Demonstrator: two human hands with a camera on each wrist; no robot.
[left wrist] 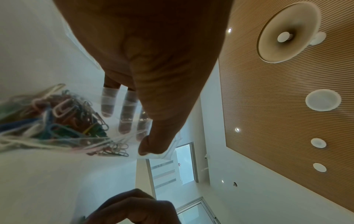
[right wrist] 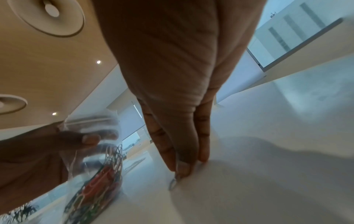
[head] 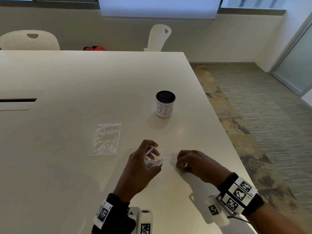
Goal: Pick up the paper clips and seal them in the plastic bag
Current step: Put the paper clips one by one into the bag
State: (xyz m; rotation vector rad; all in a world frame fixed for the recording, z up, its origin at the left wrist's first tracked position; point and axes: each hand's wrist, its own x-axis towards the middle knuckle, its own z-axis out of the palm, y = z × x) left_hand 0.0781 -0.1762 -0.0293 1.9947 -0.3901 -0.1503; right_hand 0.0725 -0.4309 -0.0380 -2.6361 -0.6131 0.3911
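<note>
My left hand [head: 148, 156] holds a clear plastic bag [head: 157, 157] just above the white table [head: 84, 78], thumb and fingers pinching its open mouth. Several coloured paper clips [left wrist: 63, 118] lie bunched in the bag's bottom, and the same paper clips [right wrist: 103, 174] show through the plastic in the right wrist view. To the right, my right hand [head: 183, 165] is down on the tabletop, fingertips [right wrist: 182, 166] pinching a single grey paper clip [right wrist: 173, 184] that still touches the surface.
A second clear plastic bag [head: 106, 139] lies flat on the table to the left of my hands. A black cup with a white handwritten label [head: 165, 104] stands farther back. The table's right edge [head: 224, 132] runs close by my right arm.
</note>
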